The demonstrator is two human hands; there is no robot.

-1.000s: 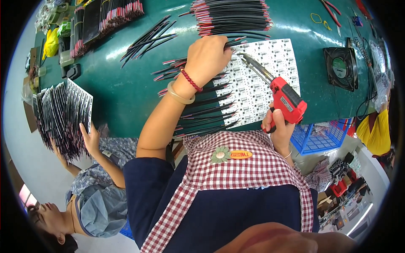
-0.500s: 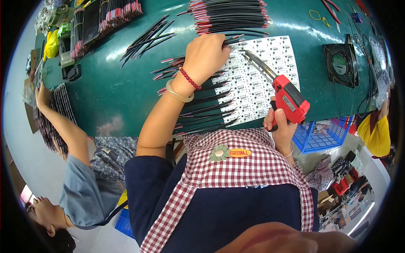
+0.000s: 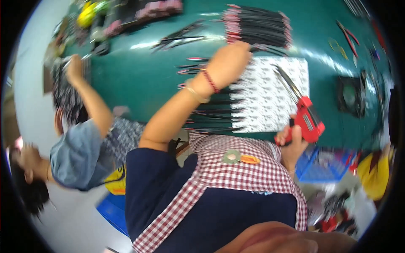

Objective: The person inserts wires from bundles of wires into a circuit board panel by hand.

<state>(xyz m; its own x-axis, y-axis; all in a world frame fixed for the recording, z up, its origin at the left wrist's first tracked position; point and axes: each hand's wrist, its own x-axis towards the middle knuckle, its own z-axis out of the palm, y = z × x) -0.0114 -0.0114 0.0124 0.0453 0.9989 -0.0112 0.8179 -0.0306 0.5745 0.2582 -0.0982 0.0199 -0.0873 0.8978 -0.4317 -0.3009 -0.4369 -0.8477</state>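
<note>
My right hand (image 3: pixel 295 141) is wrapped round the handle of a red soldering gun (image 3: pixel 310 120). Its thin metal tip points up and left over a white sheet of small circuit boards (image 3: pixel 274 95). My left hand (image 3: pixel 233 61) is bent over the sheet's far left corner, beside a few loose black wires (image 3: pixel 272 51); its fingertips are hidden and blurred, so any hold cannot be made out. Several black wires (image 3: pixel 213 113) with reddish ends lie in a row along the sheet's left edge, their inner ends over it.
Beyond the sheet lies a thick stack of black wires (image 3: pixel 257 27), with a looser pile (image 3: pixel 179 37) to its left. At right are a black fan (image 3: pixel 351 95) and red-handled pliers (image 3: pixel 349 40). A blue crate (image 3: pixel 322 164) stands below the table edge. Another person (image 3: pixel 84 147) works at left.
The whole view has shifted and blurred. Against the sheet, my left hand has moved slightly away toward the wire stack, and the soldering gun's tip has drawn right from the left edge.
</note>
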